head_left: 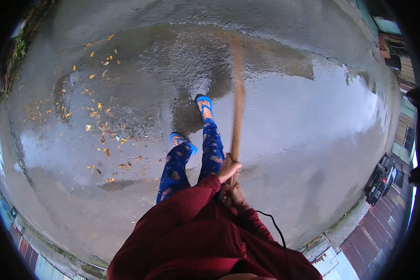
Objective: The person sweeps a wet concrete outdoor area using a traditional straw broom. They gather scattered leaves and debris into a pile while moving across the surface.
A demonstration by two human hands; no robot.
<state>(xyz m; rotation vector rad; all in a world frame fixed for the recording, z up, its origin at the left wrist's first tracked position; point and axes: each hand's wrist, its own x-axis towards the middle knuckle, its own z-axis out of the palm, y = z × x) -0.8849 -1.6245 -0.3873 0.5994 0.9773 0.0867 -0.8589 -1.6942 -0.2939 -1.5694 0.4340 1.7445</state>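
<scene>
Both hands grip a long, tan broom (238, 107) that looks like a narrow bundle of sticks, pointing away from my body over the wet ground. Its far end is smeared by motion, so I cannot tell whether it touches the ground. My left hand (229, 169) is closed around the shaft, the farther of the two. Closer to my body, my right hand (237, 196) wraps the near end, and its fingers partly hide the shaft. Yellow and brown fallen leaves (93, 113) lie scattered to the left of my feet.
Wet concrete (303, 186) with shiny puddles (308, 112) spreads around me. My feet wear blue sandals (204, 105), one ahead of the other. A black cord (276, 226) hangs by my right sleeve. A dark car (380, 179) and metal-sheeted structures (373, 233) stand at the right.
</scene>
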